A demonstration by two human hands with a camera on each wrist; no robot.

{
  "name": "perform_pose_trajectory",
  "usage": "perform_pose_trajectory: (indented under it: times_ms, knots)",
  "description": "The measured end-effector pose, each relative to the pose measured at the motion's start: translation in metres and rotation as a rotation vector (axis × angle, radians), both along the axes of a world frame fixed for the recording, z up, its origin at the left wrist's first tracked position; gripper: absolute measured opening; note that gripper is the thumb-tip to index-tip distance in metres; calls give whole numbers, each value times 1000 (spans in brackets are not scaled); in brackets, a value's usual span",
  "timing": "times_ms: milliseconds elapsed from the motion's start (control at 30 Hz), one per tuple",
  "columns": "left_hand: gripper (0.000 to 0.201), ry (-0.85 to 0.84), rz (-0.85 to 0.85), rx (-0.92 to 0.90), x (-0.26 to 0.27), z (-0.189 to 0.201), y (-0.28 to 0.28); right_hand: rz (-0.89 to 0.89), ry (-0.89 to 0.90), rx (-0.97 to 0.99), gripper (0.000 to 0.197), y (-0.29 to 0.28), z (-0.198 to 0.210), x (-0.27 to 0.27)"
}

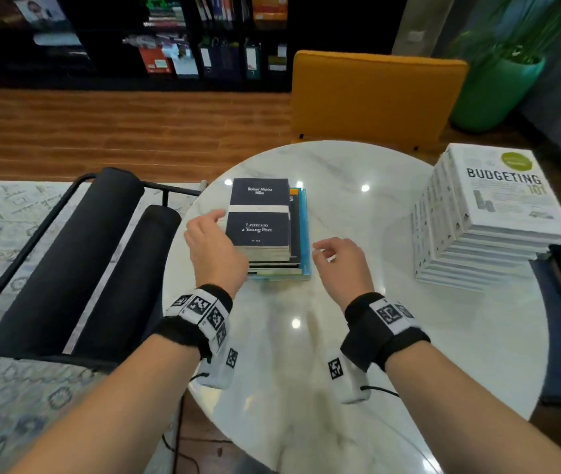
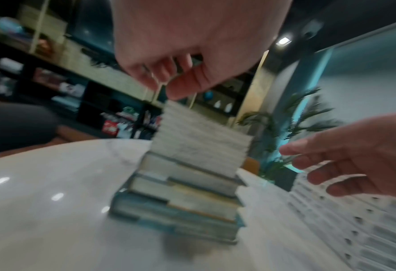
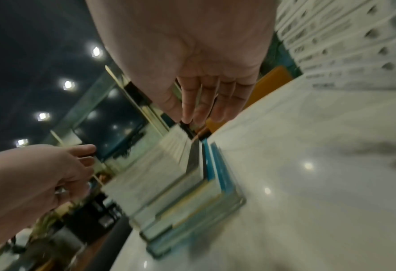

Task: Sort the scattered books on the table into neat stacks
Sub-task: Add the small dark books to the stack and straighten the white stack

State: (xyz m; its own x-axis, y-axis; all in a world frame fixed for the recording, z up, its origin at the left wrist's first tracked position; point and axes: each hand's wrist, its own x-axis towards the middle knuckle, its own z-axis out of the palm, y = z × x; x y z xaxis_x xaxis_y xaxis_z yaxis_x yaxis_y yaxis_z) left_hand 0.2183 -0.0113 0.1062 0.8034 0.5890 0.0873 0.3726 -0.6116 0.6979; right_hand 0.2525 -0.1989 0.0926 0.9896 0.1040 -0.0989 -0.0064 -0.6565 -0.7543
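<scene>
Marble table (image 1: 392, 336), book stack (image 1: 265, 230) between loose, empty fingers of left hand (image 1: 215, 248) and right hand (image 1: 340, 261).

The dark top book (image 1: 259, 218) of the near-left stack reads "Rainer Maria Rilke, Letters to a Young Poet"; the white top book (image 1: 508, 193) at far right reads "BUDGETING 101".

The person has bare forearms and wears on each wrist a black band (image 1: 386, 331) with white square-patterned marker tags and a small white camera unit (image 1: 349, 381) with a thin black cable.
</scene>
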Motion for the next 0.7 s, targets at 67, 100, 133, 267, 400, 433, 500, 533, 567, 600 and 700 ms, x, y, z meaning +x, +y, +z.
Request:
perform_pose_trajectory:
  times_ms: [67, 100, 133, 267, 400, 433, 500, 533, 567, 600, 700]
  knots:
    - [53, -156, -83, 84, 1, 24, -29, -97, -45, 120, 18, -29, 22, -8]
    - [47, -193, -176, 86, 7, 31, -44, -145, -87, 153, 20, -47, 33, -11]
    - [40, -196, -278, 53, 14, 38, -60, -201, -132, 172, 21, -65, 42, -14]
    - [32, -61, -614, -313, 38, 52, -129, -464, -297, 247, 39, -149, 67, -25]
    - [58, 305, -741, -580, 54, 46, -190, -617, -283, 299, 48, -236, 75, -14]
    - [65, 367, -744, -644, 60, 46, -206, -624, -239, 303, 47, -256, 72, -5]
    - [77, 440, -698, -789, 76, 42, -232, -596, -87, 384, 41, -291, 61, 20]
    - [83, 464, -648, -862, 84, 37, -242, -587, 38, 461, 36, -304, 53, 30]
    - [90, 473, -580, -936, 91, 31, -249, -573, 172, 535, 39, -315, 44, 39]
    - [98, 470, -509, -1002, 99, 25, -255, -551, 287, 593, 50, -325, 34, 48]
    - [118, 470, -393, -1098, 120, 10, -267, -468, 492, 634, 78, -344, 8, 72]
